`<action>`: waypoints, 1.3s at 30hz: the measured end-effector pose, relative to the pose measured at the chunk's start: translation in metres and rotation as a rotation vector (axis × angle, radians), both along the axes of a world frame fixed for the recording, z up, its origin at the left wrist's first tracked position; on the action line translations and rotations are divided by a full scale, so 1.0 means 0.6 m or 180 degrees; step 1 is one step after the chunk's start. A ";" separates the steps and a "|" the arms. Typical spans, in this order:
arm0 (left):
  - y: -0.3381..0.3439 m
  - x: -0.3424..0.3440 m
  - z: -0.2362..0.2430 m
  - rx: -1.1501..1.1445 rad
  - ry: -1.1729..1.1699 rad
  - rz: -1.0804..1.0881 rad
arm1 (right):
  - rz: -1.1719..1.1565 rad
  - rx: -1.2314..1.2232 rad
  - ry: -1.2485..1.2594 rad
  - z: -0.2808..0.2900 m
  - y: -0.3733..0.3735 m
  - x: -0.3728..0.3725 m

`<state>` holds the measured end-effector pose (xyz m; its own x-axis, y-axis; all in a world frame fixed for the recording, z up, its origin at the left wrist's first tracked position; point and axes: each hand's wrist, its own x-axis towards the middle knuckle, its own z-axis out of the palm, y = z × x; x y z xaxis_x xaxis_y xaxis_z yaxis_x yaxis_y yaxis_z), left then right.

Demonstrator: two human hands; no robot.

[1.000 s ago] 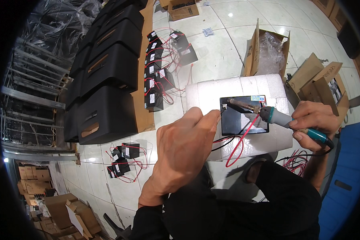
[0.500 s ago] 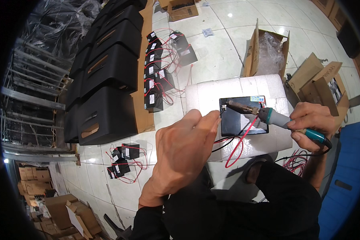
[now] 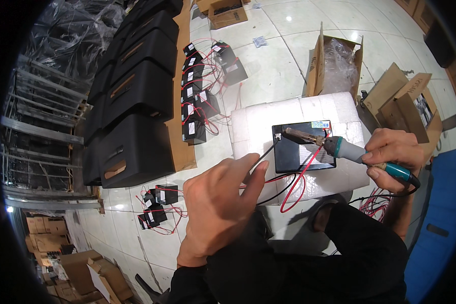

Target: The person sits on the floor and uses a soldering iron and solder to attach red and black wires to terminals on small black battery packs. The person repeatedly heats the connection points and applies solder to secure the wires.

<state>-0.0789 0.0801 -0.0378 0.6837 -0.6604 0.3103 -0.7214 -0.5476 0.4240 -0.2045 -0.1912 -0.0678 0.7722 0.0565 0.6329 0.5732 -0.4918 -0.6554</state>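
A black rectangular battery (image 3: 290,157) lies on a white foam block (image 3: 253,116). In my right hand (image 3: 394,158) is a soldering iron (image 3: 350,151) with a grey and teal handle. Its tip reaches across the battery, close to the terminal at the far left corner. A black wire (image 3: 270,148) runs from that terminal to my left hand (image 3: 220,195), whose thumb and index finger close loosely around it. From the other terminal, a red wire (image 3: 302,185) loops over the near side of the foam.
Several small batteries with red and black wires (image 3: 191,109) stand on the floor at the left, with more (image 3: 154,215) nearer. Large black casings (image 3: 137,149) line the left side. Open cardboard boxes (image 3: 316,66) stand beyond the foam and to the right. A blue panel (image 3: 435,228) lies far right.
My left hand has moved left and toward me, away from the battery terminal, drawing the black wire straighter. The iron tip stays near that terminal.
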 end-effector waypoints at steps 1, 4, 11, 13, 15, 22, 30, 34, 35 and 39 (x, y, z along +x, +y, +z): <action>0.004 -0.002 -0.001 -0.0107 0.0031 0.0061 | -0.0007 -0.0002 -0.0011 0.001 0.000 0.000; 0.028 0.007 -0.012 -0.0901 0.0492 0.0519 | -0.0048 0.0045 -0.0010 0.005 0.000 -0.001; 0.180 0.083 -0.211 -0.2045 0.1428 0.2142 | -0.0092 -0.0116 -0.0063 -0.015 -0.026 -0.033; 0.245 0.083 -0.324 -0.1759 0.1805 0.2642 | -0.0308 -0.0122 -0.0202 -0.036 -0.039 -0.044; 0.299 0.050 -0.432 -0.0909 0.1976 0.2960 | -0.0568 -0.0004 -0.0233 -0.054 -0.047 -0.063; 0.325 -0.012 -0.604 0.0012 0.1918 0.3153 | -0.0542 0.0001 -0.0051 -0.071 -0.075 -0.080; 0.289 0.022 -0.619 -0.1083 0.2697 0.2875 | -0.0299 0.0365 -0.0010 -0.071 -0.071 -0.077; 0.252 0.063 -0.474 -0.1932 0.2312 0.2062 | -0.1011 0.0219 -0.0326 -0.077 -0.039 -0.063; 0.242 0.079 -0.420 -0.1813 0.2075 0.1771 | -0.0792 0.0366 -0.0248 -0.078 -0.029 -0.057; 0.151 0.124 -0.221 -0.2226 0.2256 0.0733 | -0.0479 0.0867 0.0092 -0.055 0.005 -0.043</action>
<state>-0.0044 0.1705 -0.1703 0.9475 -0.3158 0.0508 -0.0888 -0.1073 0.9903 -0.2305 -0.1882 -0.1010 0.7769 -0.2286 0.5867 0.4865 -0.3737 -0.7897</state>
